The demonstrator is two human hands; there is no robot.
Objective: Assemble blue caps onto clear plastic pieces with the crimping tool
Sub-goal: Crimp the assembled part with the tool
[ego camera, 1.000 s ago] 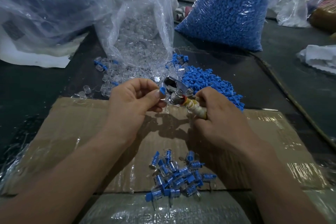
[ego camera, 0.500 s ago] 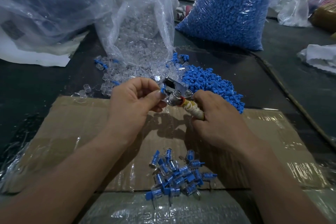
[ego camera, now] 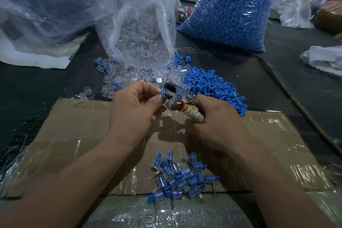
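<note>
The left hand [ego camera: 135, 105] pinches a blue cap [ego camera: 163, 93] between thumb and forefinger, the other fingers curled toward the palm. It holds the cap right against the metal head of the crimping tool [ego camera: 176, 96], above the far edge of the cardboard sheet [ego camera: 74, 135]. The right hand [ego camera: 218, 116] has its fingers wrapped round the tool's cream-taped handle [ego camera: 192, 115]. Whether a clear piece sits under the cap I cannot tell, as the thumb hides that spot. The likeliest trouble is a crooked seat: if the cap enters the head tilted, a squeeze could crush or skew it rather than press it home. The thumb tip lies very close to the head, so closing the tool before the fingers draw back could nip it. A small, slick part held by two fingertips could also slip and drop onto the cardboard. It might roll into the finished pieces [ego camera: 179, 176] heaped near the person, where an unpressed one would be hard to spot. The loose blue caps [ego camera: 212, 89] just right of the tool and the spilled clear pieces [ego camera: 118, 79] to its far left lie close together. Some already mingle, so a blind grab for the next part could bring up the wrong one.
</note>
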